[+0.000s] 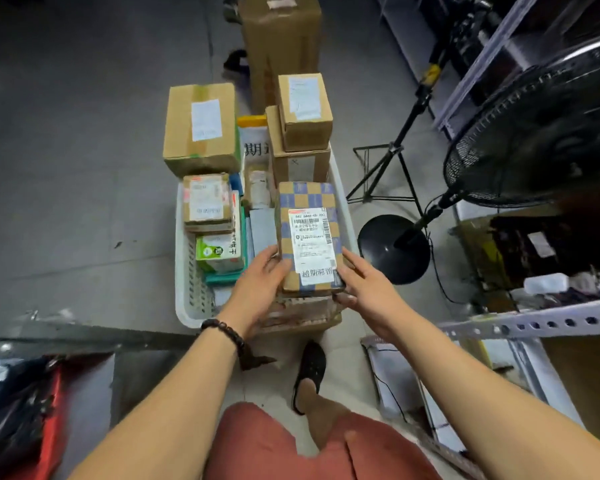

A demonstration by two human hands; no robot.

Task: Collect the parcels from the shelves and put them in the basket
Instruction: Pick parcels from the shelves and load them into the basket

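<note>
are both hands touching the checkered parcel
Touching. The head view shows the left hand and right hand gripping opposite sides of the checkered parcel.

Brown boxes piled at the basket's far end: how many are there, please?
3: a large one left, a small one right, another beneath it. A tall box stands beyond; more may be hidden.

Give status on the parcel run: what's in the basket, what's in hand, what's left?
Done: the white basket already holds many parcels, including a large brown box and a green carton. In hand: left hand and right hand hold a checkered parcel over the basket's near right side. Left: set it down; the shelf at right holds dark items, unclear if parcels.
</note>
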